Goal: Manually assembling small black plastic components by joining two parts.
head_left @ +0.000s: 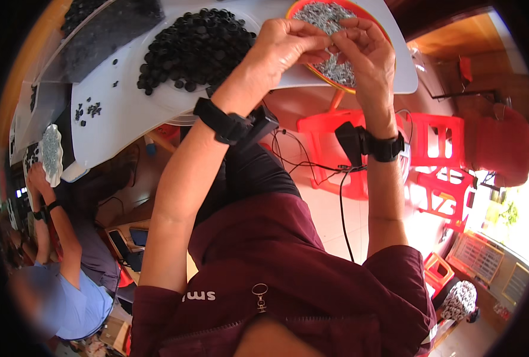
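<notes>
My left hand and my right hand meet fingertip to fingertip above a red, yellow-rimmed bowl full of small silver metal pieces. Both are closed in a pinch. Whatever lies between the fingertips is too small and hidden to make out. Left of my left hand, a large heap of small round black pieces spreads over a clear, round tray on the white table. Each of my wrists wears a black strap with a small device on it.
Loose black pieces lie at the table's left. Beyond stands a translucent bin. A co-worker in a blue shirt sits at the left, hands beside a white scalloped dish. Red plastic stools and black cables are below right.
</notes>
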Motion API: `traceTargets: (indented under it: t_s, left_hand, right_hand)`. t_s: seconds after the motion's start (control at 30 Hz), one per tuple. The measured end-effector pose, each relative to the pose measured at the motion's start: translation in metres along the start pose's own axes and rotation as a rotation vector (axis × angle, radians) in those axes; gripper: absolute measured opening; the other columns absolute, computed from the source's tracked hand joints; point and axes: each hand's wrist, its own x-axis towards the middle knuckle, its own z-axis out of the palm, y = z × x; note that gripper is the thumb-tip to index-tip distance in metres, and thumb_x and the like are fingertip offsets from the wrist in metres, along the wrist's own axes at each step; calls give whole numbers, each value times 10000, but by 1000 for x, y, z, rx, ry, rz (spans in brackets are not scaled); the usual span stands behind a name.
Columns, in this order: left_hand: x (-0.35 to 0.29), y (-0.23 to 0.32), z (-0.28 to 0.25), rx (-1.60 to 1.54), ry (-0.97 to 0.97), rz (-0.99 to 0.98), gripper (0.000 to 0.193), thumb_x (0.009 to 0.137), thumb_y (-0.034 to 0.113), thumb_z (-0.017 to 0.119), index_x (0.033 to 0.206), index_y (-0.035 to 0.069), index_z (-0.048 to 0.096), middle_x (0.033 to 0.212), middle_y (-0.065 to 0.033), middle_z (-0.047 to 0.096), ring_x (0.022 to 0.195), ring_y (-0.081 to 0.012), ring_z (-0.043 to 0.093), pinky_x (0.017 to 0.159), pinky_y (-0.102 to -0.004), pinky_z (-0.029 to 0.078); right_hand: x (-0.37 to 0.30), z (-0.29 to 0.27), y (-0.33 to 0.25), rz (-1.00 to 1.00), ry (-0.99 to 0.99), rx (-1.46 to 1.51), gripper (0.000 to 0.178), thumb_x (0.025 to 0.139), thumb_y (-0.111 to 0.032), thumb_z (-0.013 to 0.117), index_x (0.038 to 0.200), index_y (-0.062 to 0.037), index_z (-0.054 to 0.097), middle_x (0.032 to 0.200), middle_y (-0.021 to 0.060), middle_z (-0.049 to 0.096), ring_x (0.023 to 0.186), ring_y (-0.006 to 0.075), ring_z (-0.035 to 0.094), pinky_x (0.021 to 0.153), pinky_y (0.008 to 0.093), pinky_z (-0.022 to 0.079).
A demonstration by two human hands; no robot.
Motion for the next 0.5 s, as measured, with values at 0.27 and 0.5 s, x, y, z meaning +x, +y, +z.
traceTargets:
  t_s: [0.27,0.5]
  left_hand:
    - [28,-10,-2,-124,-4,-81,125,849,90,609,923,-6,641,780,-76,658,654,-128,631,615,-213,520]
    - [37,-5,14,584,124,229,119,802,90,636,775,-18,679,714,-89,668,647,-141,627,592,-252,484]
  right_hand:
    - [5,-14,5,-21,54,-63,207,812,30,557,1014,-5,531,752,8,568,643,55,547,569,176,452]
    - [7,-32,13,3,265,-169,157,829,3,542,985,-14,560,742,-8,570,625,47,535,539,169,438]
